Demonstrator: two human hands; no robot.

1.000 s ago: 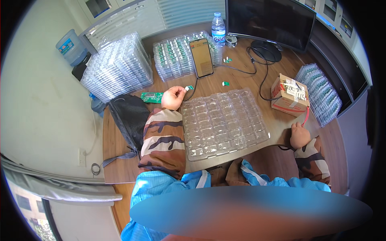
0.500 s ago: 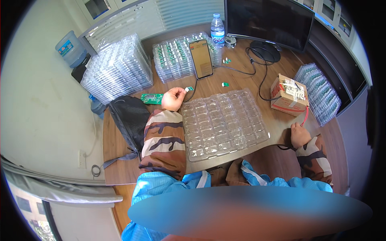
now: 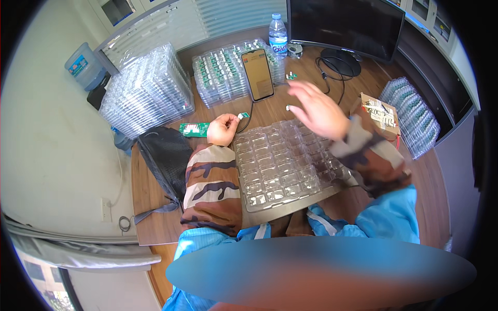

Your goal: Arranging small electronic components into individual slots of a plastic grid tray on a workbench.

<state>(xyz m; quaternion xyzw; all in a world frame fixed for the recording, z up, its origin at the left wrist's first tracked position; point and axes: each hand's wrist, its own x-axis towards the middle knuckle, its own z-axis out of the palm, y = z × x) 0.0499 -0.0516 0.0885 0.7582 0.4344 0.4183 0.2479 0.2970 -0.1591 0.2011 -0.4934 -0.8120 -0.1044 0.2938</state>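
My left hand is closed in a pinch on a small green circuit board with a white part, just beyond the left far corner of the clear plastic tray. My right hand is open, fingers stretched to the left and slightly blurred, above the tray's far right part. Close to its thumb lies a small white piece; the rest of it cannot be made out. The tray's rows of pockets hold nothing that I can see. Beside my left wrist rests a longer green circuit board with a display.
A phone stands upright before stacked trays of boards. Further stacked trays rise at left, more at right. Around them are a cardboard box, water bottle, monitor, black bag and cables.
My right hand has swung from beside the red wire at the right up and left over the tray, its fingers opening out. The left hand keeps its pinch on the small board.
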